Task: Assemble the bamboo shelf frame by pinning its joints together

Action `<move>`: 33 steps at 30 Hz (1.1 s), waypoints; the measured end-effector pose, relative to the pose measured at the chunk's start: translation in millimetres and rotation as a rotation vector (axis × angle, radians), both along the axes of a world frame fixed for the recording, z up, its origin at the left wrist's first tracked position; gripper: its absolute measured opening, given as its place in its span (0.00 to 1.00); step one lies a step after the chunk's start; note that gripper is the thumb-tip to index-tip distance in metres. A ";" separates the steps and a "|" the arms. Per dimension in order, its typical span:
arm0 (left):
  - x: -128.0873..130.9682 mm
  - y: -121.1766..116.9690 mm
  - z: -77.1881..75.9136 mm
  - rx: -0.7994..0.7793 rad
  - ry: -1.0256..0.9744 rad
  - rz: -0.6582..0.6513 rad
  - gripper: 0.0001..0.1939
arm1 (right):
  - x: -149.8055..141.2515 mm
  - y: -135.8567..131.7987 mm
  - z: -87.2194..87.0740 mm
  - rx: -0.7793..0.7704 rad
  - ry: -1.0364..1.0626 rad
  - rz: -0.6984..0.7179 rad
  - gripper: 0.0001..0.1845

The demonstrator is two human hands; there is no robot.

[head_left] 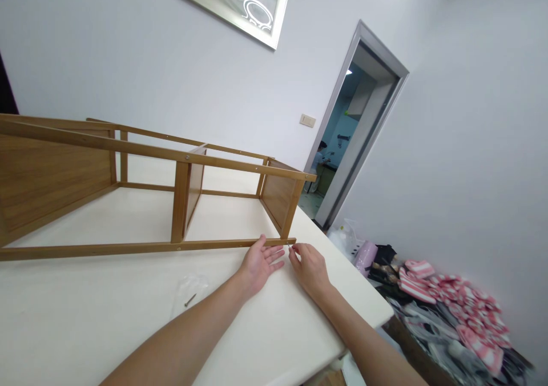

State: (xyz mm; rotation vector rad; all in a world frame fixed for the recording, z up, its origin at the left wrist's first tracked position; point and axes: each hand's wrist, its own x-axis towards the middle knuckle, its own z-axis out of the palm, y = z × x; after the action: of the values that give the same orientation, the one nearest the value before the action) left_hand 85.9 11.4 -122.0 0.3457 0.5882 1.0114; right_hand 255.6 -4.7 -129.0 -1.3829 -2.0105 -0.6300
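Note:
A brown wooden shelf frame (pixel 231 243) lies on its side on the white table (pixel 107 317). At the right end of its near lower rail, my right hand (pixel 310 266) pinches a small screw (pixel 289 245) against the wood. Palm up, my left hand (pixel 259 263) rests beside the same rail, its thumb by the wood and its fingers spread. Another screw (pixel 190 300) lies on a clear plastic bag (pixel 188 289) to the left of my left forearm.
Past the table's right edge, clothes (pixel 458 300) are heaped with a pink roll-like object (pixel 365 256). A doorway (pixel 338 135) opens at the back, with a person (pixel 317 157) in the room beyond. A framed picture (pixel 226 3) hangs on the wall near a light switch (pixel 307 120).

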 end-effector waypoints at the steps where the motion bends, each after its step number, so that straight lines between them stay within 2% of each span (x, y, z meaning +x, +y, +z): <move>1: 0.1 0.1 -0.2 0.000 -0.001 0.000 0.17 | -0.1 -0.1 -0.2 -0.007 -0.001 -0.003 0.11; 16: 0.5 0.6 -1.6 -0.005 -0.020 -0.001 0.16 | -1.2 -1.4 -2.0 -0.023 0.003 -0.015 0.11; 22: 0.1 -0.6 1.8 -0.002 -0.013 -0.020 0.19 | -3.5 -0.2 0.4 0.014 -0.109 -0.024 0.10; 28: 1.1 0.9 5.4 -0.035 -0.036 -0.014 0.22 | -2.6 -1.4 9.8 0.111 -0.205 0.115 0.09; 33: 4.4 3.9 2.8 -0.023 -0.056 -0.021 0.23 | -11.0 -2.9 21.3 0.208 -0.132 0.288 0.03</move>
State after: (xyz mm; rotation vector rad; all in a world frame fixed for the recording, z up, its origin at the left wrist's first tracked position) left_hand 90.3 15.3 -119.2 0.3016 0.5444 0.9904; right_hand 244.6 -7.5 -107.8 -0.9300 -2.1261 -0.7884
